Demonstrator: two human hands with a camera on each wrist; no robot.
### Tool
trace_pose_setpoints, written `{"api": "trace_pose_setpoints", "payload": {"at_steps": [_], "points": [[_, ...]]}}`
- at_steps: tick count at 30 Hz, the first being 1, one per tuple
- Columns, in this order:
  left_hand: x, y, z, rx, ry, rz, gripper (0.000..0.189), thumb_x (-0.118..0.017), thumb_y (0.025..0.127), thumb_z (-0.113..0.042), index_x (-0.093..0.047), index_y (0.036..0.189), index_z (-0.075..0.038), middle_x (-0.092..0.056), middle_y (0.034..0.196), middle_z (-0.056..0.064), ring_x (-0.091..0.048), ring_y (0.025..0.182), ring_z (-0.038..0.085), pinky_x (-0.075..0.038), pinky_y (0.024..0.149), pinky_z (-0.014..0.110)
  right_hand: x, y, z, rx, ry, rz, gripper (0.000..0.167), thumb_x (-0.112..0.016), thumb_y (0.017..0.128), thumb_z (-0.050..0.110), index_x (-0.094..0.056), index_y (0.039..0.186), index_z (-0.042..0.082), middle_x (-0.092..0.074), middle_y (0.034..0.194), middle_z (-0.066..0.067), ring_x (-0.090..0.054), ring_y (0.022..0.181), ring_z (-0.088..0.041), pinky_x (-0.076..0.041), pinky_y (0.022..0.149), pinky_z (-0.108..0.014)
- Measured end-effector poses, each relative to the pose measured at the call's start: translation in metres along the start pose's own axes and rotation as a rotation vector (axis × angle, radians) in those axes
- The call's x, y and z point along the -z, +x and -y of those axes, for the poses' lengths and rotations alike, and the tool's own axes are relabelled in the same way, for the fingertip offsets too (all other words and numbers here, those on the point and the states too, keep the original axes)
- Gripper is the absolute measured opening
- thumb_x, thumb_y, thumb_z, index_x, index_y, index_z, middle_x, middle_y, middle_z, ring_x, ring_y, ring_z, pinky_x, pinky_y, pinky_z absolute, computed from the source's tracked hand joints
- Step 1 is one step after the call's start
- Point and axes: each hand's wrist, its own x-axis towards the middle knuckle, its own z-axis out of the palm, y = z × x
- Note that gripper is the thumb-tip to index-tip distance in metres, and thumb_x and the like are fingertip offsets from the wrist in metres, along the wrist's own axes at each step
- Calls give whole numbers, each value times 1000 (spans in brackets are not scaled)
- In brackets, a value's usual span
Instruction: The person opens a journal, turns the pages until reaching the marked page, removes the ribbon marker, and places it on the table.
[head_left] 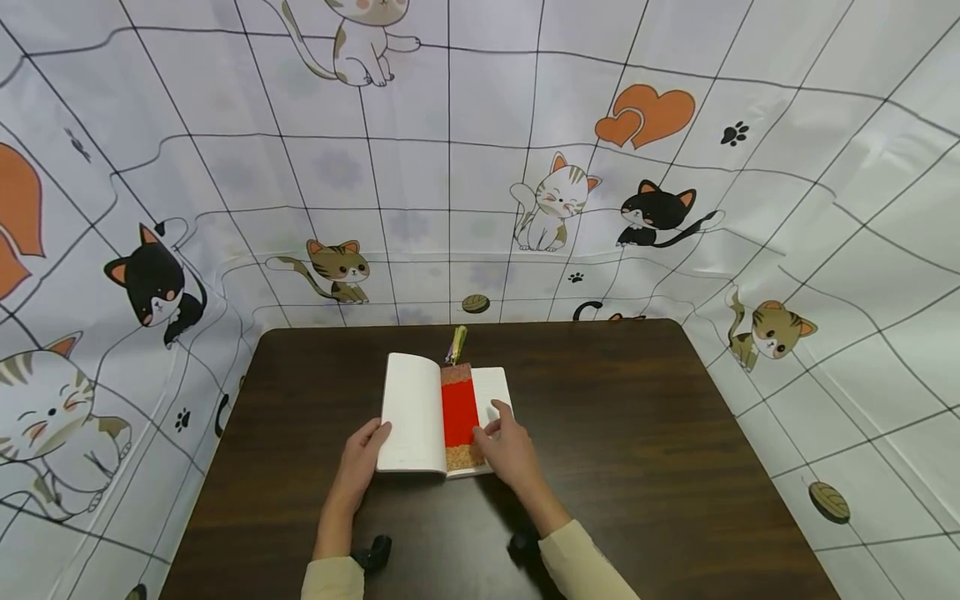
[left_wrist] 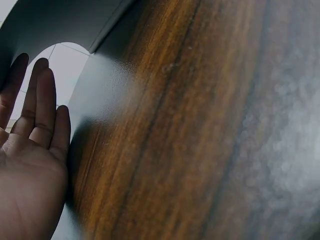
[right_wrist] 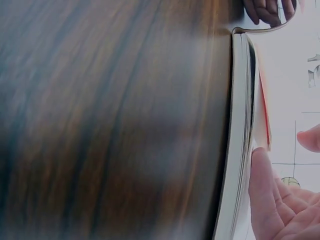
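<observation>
An open book (head_left: 411, 417) with blank white pages lies on the table, its left side raised in a curve. My left hand (head_left: 363, 450) holds the left edge, thumb on the page and fingers (left_wrist: 46, 100) straight behind the dark cover (left_wrist: 65, 25). Along the inner part of the right page lies a red bookmark (head_left: 459, 414) with speckled tan ends and a yellow-green tassel (head_left: 456, 344) past the book's top. My right hand (head_left: 510, 450) rests over the right page beside the bookmark. In the right wrist view its thumb (right_wrist: 310, 138) stands apart from the bookmark's lifted edge.
The dark wooden table (head_left: 615, 417) extends on both sides of the book. A white sheet (head_left: 450, 167) printed with cartoon cats and grid lines hangs behind and around it. Black straps with small dark devices (head_left: 373, 553) sit at the wrists.
</observation>
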Motion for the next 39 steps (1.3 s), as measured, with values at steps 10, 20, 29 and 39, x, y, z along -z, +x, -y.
{"api": "trace_pose_setpoints", "payload": {"at_steps": [10, 20, 29, 39], "points": [[-1, 5, 1, -23, -21, 3, 50, -55, 112, -47, -68, 138, -7, -74, 110, 6, -65, 95, 14, -51, 87, 28, -3, 7, -3, 28, 268, 50, 55, -70, 101, 19, -55, 150, -1, -79, 100, -13, -65, 70, -14, -54, 61, -31], [1, 4, 1, 8, -10, -13, 48, -55, 112, -45, -68, 138, -7, -72, 118, 9, -62, 100, 14, -49, 89, 24, -5, 12, -9, 69, 297, 14, 29, -69, 98, 3, -73, 125, -7, -79, 95, -20, -61, 70, -10, -49, 62, -25], [3, 1, -5, 44, 7, -7, 47, -54, 114, -42, -67, 141, -6, -71, 127, 14, -60, 106, 17, -48, 93, 26, 15, 20, -15, 55, 304, -38, 28, -68, 100, 2, -72, 125, -6, -77, 96, -22, -63, 74, -14, -51, 66, -29], [3, 1, 1, 21, 18, -18, 51, -54, 112, -50, -68, 139, -9, -69, 132, 14, -59, 112, 19, -46, 98, 27, 45, 28, -30, -12, 375, -72, 29, -64, 105, 3, -69, 133, -3, -72, 98, -23, -55, 59, -15, -51, 53, -28]]}}
